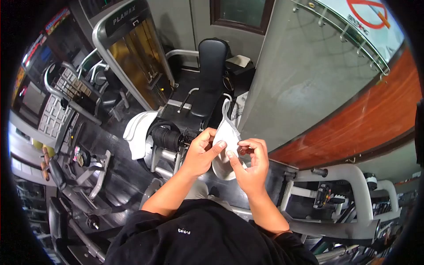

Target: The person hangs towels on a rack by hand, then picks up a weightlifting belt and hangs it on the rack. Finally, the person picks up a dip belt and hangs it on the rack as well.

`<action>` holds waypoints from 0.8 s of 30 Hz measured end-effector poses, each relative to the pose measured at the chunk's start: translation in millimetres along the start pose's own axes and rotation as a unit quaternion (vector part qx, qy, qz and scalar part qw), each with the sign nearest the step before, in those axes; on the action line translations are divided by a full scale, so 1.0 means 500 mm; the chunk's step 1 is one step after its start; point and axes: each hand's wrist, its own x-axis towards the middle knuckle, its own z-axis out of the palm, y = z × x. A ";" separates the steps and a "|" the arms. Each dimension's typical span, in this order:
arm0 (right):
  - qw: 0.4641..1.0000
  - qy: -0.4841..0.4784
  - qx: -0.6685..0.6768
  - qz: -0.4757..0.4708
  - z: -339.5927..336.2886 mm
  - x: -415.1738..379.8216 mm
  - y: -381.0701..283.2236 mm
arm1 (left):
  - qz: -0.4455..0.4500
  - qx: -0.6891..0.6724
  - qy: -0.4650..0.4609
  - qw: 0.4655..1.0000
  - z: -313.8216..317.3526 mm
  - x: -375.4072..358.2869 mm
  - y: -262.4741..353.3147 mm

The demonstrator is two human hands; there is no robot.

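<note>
In front of my chest, my left hand (pixel 201 154) pinches a white cloth (pixel 227 132) with a grey edge, its thumb lying on the near face. My right hand (pixel 251 164) has its thumb pressed on the same cloth from the right, the other fingers curled at its edge. The upper end of the cloth stands up in a narrow fold, and a paler part hangs below the thumbs. Its full shape is partly hidden by my fingers. Left of my hands, a white towel (pixel 140 131) drapes over a machine beside a black roller pad (pixel 165 138).
A black padded seat (pixel 212 59) and a tall weight stack machine (pixel 137 57) stand ahead. On the right are a grey wall (pixel 296 79), a rail with hooks (pixel 353 37) and a grey machine frame (pixel 357 190). More gym equipment (pixel 75 185) lines the left.
</note>
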 end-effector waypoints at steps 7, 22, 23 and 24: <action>0.996 0.044 -0.047 -0.067 -0.014 0.004 -0.070 | -0.057 -0.013 -0.060 0.996 0.023 -0.017 0.025; 0.975 0.212 -0.057 -0.041 -0.023 0.139 -0.095 | 0.014 -0.035 -0.163 0.986 0.003 0.067 0.032; 0.970 0.215 -0.083 -0.072 -0.023 0.164 -0.093 | 0.019 -0.043 -0.178 0.983 0.004 0.088 0.035; 0.970 0.217 -0.075 -0.081 -0.016 0.188 -0.100 | 0.023 -0.051 -0.191 0.980 0.007 0.113 0.039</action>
